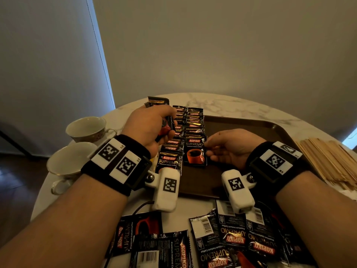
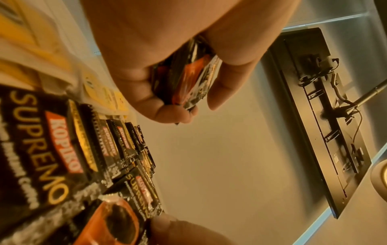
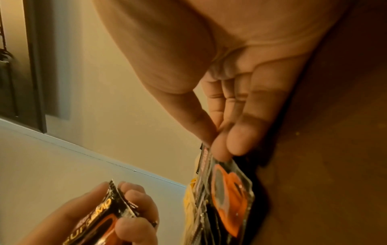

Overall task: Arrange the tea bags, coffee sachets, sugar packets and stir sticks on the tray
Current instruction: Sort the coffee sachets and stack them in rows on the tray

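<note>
A home or hotel room: round marble table (image 1: 222, 105), teacups (image 1: 85, 128) at left, wall-mounted TV (image 2: 326, 126).

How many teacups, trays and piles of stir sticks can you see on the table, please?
Teacups: 2
Tray: 1
Pile of stir sticks: 1
Total: 4

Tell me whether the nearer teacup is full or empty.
Empty, as far as shows: the head view looks into the nearer teacup and sees only its pale inner wall, no liquid.
</note>
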`<state>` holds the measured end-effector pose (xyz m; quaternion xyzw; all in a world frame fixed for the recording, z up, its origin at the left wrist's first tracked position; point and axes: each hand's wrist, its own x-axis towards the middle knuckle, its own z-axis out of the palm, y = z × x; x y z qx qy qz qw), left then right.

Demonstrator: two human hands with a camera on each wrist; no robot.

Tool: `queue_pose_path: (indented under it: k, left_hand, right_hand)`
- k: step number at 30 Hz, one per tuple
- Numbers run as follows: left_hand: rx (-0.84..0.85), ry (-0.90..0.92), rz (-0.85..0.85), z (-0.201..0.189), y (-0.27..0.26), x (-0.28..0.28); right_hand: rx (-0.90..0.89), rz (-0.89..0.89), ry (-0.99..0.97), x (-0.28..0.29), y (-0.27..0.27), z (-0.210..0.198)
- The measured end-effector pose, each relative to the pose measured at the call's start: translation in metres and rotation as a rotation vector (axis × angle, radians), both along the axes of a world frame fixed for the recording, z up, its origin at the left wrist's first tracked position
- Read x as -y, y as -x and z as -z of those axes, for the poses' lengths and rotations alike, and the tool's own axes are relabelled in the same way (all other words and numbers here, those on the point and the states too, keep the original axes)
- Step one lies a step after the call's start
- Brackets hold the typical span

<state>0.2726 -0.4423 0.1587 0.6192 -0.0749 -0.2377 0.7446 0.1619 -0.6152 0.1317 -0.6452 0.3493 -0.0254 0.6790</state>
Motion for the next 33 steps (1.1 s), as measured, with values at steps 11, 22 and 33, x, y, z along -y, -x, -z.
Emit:
queue_pose_path:
  k: [11, 22, 33]
  left_hand:
    - [-0.011, -0.018, 0.029, -0.001, 0.002, -0.001]
    - [-0.032, -0.006, 0.032, -0.005, 0.004, -0.004]
    - [-0.002, -0.023, 0.211, -0.003, 0.012, -0.003]
  right_hand:
    - [-0.001, -0.024, 0.027, -0.005, 0.002, -0.006]
    - [0.013, 0.014, 0.027, -0.007, -0.002, -0.004]
    - [0.316, -0.182, 0.0, -0.013, 0.002, -0.014]
